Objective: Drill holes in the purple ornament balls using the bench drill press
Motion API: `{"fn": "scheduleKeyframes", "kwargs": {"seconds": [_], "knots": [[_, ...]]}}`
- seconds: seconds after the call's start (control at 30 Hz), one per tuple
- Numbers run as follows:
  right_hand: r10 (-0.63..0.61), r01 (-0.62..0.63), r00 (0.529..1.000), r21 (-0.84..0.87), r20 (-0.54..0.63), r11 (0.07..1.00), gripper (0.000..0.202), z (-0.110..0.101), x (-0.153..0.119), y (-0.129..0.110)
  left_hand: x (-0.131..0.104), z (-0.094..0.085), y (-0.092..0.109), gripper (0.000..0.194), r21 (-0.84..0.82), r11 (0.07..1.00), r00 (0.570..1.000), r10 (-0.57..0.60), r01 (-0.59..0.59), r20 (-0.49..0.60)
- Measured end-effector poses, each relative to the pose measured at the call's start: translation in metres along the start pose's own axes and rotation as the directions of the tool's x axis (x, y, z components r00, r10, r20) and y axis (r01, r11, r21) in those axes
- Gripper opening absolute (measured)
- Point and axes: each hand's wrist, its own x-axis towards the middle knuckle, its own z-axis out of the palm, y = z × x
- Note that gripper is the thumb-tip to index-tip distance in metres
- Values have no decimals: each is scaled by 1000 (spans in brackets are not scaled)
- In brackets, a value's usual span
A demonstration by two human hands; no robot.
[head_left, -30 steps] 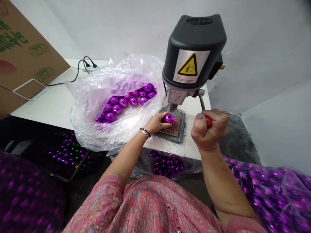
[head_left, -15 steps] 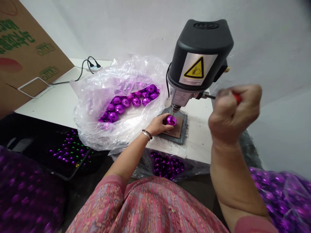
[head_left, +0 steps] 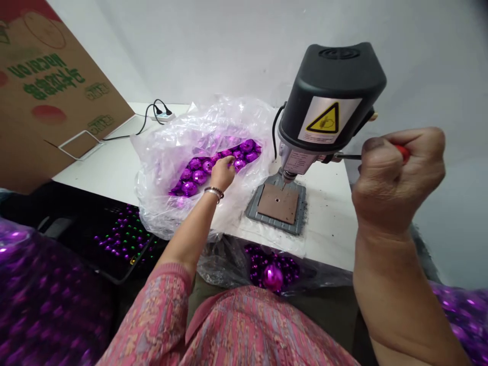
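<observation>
My left hand (head_left: pixel 223 173) reaches into a clear plastic bag (head_left: pixel 160 152), among shiny purple faceted balls (head_left: pixel 199 176). Its fingers curl down over the balls; whatever they hold is hidden behind the back of the hand. With a closed fist, my right hand (head_left: pixel 398 178) grips the red-tipped lever (head_left: pixel 404 152) of a black bench drill (head_left: pixel 335 96). Below the drill bit, a brown pad (head_left: pixel 277 203) with a small hole lies on the grey base plate (head_left: pixel 301 203), with no ball on it.
A lower plastic bag (head_left: pixel 224 264) at the table's front edge holds purple balls, one (head_left: pixel 273 277) large and bright near its opening. A cardboard box (head_left: pixel 41 101) and a power strip (head_left: pixel 163 117) are at the left. More bagged balls (head_left: pixel 41 295) flank me on both sides.
My left hand has let go of the ball under the drill and moved left into the bag. A bright ball now shows below the table edge. My right hand stays on the lever.
</observation>
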Motion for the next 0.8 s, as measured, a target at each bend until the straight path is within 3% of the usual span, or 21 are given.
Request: {"fn": "scheduleKeyframes", "kwargs": {"seconds": [0.13,0.23,0.33,0.4,0.5,0.6,0.7,0.8], "knots": [[-2,2,1000,14,0,1000,24,-1,3,-5,40,19,-2,48,286,958,985,-49,-1,167],[-5,5,1000,-4,8,1000,22,-3,4,-9,46,30,0,50,449,892,966,-77,-44,247],[0,1,999,-3,34,1000,21,-4,4,-12,42,26,2,46,480,877,966,-114,-11,231],[-7,7,999,19,40,1000,21,-5,5,-14,35,14,2,50,354,932,977,-140,76,159],[21,-22,998,22,60,1000,22,-5,13,-16,12,-11,7,57,-107,977,979,-172,184,112],[124,-122,983,-25,136,992,23,-2,32,-16,-25,-27,18,51,-551,822,967,-4,147,253],[274,-271,940,-41,203,962,28,7,56,-10,-61,-19,28,50,-697,686,903,138,209,407],[358,-374,891,3,279,927,29,15,73,-3,-81,6,31,52,-699,624,857,89,349,508]]}}
